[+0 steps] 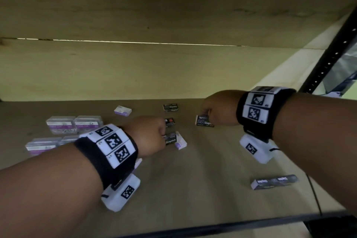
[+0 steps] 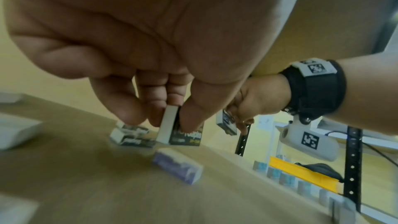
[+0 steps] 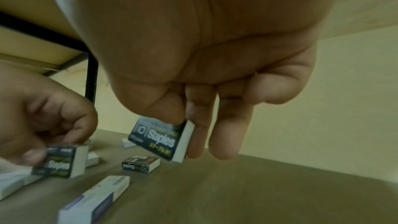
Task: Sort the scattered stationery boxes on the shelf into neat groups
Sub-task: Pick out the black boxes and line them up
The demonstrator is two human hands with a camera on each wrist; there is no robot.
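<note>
Two hands: both reach over the brown wooden shelf board [image 1: 222, 160], each holding a small black staple box.
Left hand [image 1: 147, 135]: thumb and fingers pinch a black cardboard staple box with white ends [image 1: 171, 139]; in the left wrist view it stands on end, its lower edge at the shelf.
Right hand [image 1: 218, 110]: thumb and index finger pinch a second black "Staples" box [image 1: 204, 121], tilted and lifted off the board in the right wrist view; the other fingers [image 3: 228, 135] hang straight beside it.
Loose black boxes: one with an orange mark [image 1: 170, 121] lies flat just beyond the left hand; another [image 1: 170, 107] lies farther back, near the pale wooden back wall [image 1: 154, 71].
Purple-and-white boxes: one small carton [image 1: 181, 142] lies right beside the left hand's box; another [image 1: 122, 110] sits alone at the back.
Clear plastic cases with purple labels [image 1: 74, 124]: grouped at the left of the shelf, side by side in two rows.
Front right: two dark staple boxes [image 1: 274, 181] lie end to end in a line, well apart from the rest.
Wrists: each wears a black band with white marker tiles [image 1: 113, 143].
</note>
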